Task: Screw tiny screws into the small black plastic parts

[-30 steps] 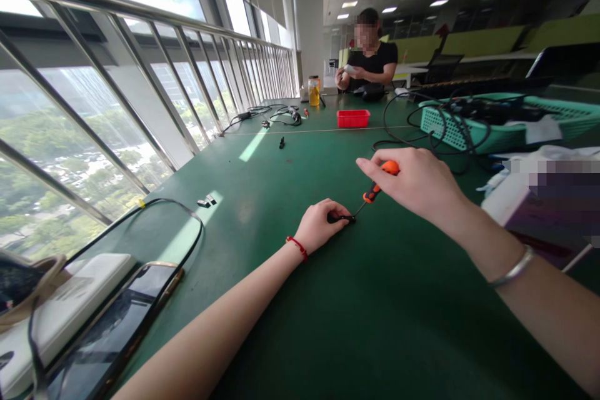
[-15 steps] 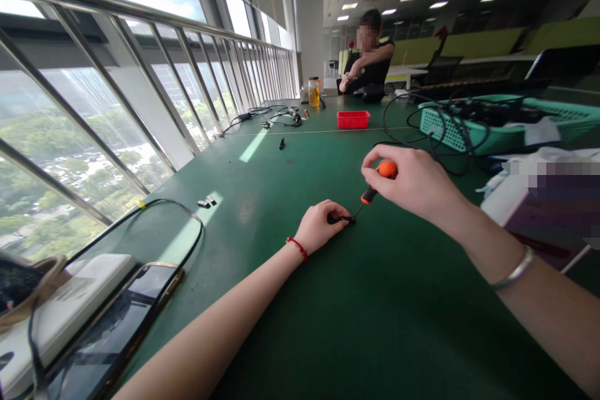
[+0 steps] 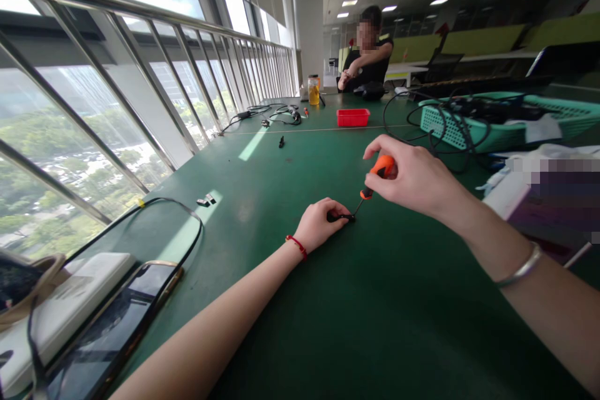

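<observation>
My left hand (image 3: 319,223) rests on the green table (image 3: 300,300), fingers closed on a small black part (image 3: 341,217) pinned to the surface. My right hand (image 3: 412,178) is wrapped round the orange handle of a screwdriver (image 3: 374,177). The screwdriver leans down to the left, and its thin tip meets the black part beside my left fingers. A red cord is on my left wrist, a silver bangle on my right.
A phone (image 3: 103,331) and a white box with a black cable lie at the near left. A teal basket (image 3: 497,122) full of cables stands at the right. A red tray (image 3: 353,117), loose cables and a yellow jar (image 3: 314,90) lie farther back, where another person (image 3: 368,59) sits.
My right hand has shifted its fingers round the orange handle and moved up slightly, turning the screwdriver. My left hand stays put. The person at the back has moved their arms.
</observation>
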The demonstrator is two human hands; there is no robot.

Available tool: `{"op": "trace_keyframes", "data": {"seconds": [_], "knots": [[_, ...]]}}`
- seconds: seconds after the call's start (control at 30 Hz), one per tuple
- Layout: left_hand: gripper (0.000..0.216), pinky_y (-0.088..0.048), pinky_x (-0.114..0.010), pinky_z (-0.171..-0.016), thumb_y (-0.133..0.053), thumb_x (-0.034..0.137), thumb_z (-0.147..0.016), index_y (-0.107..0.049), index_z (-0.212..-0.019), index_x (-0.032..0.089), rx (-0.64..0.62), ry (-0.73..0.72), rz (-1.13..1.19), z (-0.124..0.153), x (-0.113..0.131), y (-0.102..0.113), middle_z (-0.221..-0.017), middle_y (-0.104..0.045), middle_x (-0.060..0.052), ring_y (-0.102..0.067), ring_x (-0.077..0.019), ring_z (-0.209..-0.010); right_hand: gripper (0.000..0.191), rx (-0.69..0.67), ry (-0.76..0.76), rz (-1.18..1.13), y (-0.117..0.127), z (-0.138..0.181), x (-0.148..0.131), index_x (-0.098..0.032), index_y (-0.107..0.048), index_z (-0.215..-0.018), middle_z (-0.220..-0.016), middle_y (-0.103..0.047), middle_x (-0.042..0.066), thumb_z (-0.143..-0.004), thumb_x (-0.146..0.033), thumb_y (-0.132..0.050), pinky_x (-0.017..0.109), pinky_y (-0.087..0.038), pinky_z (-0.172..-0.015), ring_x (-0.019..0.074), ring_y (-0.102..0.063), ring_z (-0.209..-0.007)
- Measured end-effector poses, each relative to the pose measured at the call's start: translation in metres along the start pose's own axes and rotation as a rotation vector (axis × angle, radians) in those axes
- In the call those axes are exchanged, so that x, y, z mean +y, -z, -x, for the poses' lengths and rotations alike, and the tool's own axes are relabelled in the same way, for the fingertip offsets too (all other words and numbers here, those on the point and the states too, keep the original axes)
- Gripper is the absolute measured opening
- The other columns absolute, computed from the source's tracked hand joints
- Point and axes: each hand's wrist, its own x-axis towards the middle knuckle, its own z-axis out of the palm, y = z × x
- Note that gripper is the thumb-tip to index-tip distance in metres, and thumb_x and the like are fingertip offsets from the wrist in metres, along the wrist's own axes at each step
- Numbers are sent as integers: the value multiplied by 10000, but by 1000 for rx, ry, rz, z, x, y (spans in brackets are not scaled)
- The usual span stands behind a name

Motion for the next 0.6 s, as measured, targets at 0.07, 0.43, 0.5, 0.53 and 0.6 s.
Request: {"op": "trace_keyframes", "data": {"seconds": [0.07,0.43,0.5,0.53,0.6], "knots": [[147,-485,-235,-711,-617,205,-744,-699,-859,166,0,-1,0,0,0,0,-860,-642,-31,-582,-128,-760,218,-3,-15,16,0,0,0,-264,-597,-787,-604,-617,-19,-762,-453,-492,256,-280,-507,168,-529,-573],[148,-482,-244,-718,-618,191,-737,-694,-859,157,-2,3,16,-1,-2,-1,-862,-641,-29,-583,-129,-762,301,-15,-26,37,1,-2,1,-266,-651,-731,-593,-613,-7,-762,-520,-494,263,-298,-501,169,-520,-572],[146,-482,-244,-717,-616,190,-739,-696,-857,160,-3,2,15,0,-2,-1,-860,-641,-28,-583,-129,-762,342,-21,-24,46,1,-2,2,-260,-648,-668,-586,-610,2,-789,-516,-457,268,-299,-503,170,-519,-571],[146,-482,-244,-718,-615,191,-740,-696,-857,162,-4,2,15,0,-2,-1,-860,-641,-28,-583,-129,-763,292,-21,-19,41,1,-2,2,-264,-656,-709,-600,-615,-1,-784,-480,-474,267,-299,-503,167,-522,-570],[148,-484,-244,-722,-614,196,-741,-696,-860,164,-6,-2,15,-1,-3,-1,-863,-641,-28,-582,-128,-763,219,-13,-8,19,1,-2,3,-279,-651,-878,-643,-630,-18,-732,-400,-541,257,-297,-501,159,-529,-571]]}}
